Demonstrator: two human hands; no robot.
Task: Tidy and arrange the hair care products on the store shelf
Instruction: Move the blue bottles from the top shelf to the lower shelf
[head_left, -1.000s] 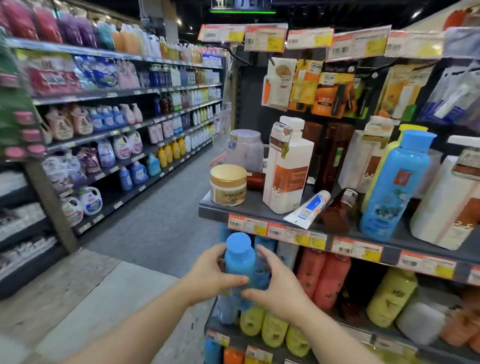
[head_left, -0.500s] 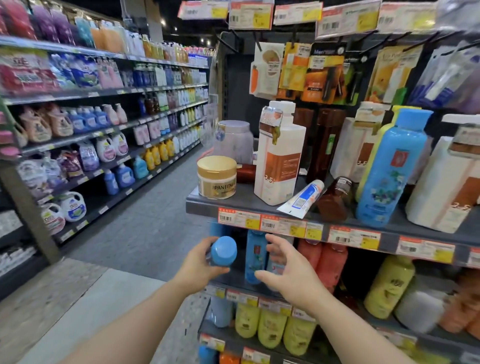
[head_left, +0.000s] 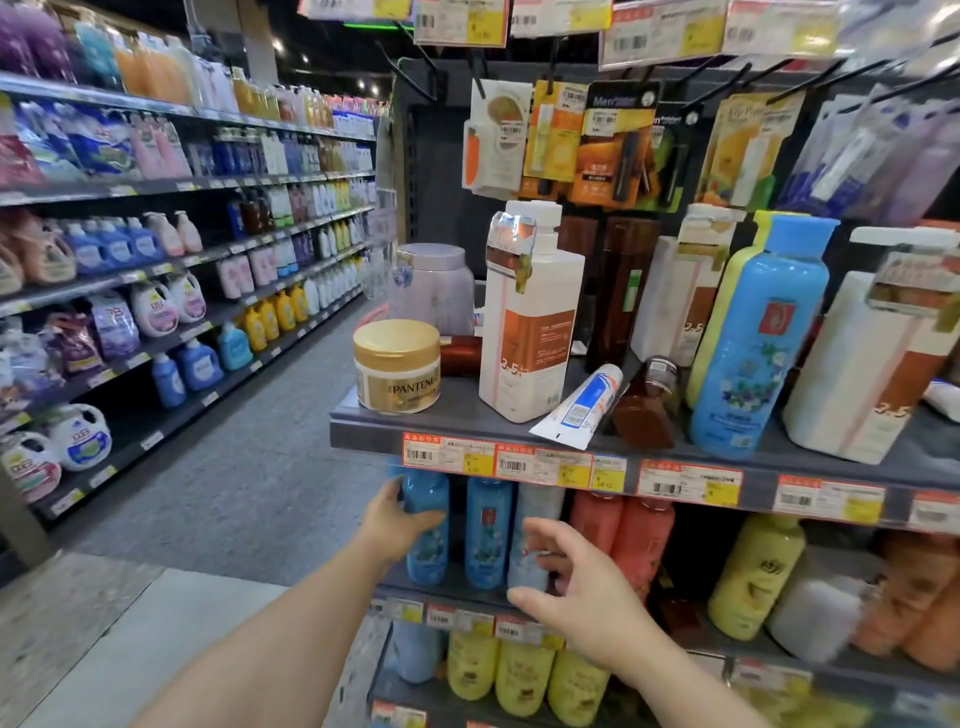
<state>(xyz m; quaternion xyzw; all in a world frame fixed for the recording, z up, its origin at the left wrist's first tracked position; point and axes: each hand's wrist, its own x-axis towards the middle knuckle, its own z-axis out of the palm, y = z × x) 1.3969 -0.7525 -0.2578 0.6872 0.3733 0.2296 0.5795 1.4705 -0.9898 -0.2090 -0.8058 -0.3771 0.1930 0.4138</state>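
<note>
Just one view here, a wide-angle head cam looking forward and slightly down at the end of a hair care shelf (head_left: 519, 431), sitting close, about arm's reach. It's also catching the aisle floor (head_left: 249, 467) and the detergent shelving (head_left: 156, 280) running off left.

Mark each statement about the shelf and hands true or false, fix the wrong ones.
1. The left hand grips a blue bottle on the second shelf. True.
2. The right hand has a red bottle in its grip. False: it holds nothing, fingers loosely spread in front of the pale bottle.
3. The gold-lidded jar stands at the left end of the upper shelf. True.
4. The white-and-blue tube stands upright. False: it lies tilted over the shelf's front edge.
5. The tall blue bottle on the upper shelf has tipped over. False: it stands upright.
</note>
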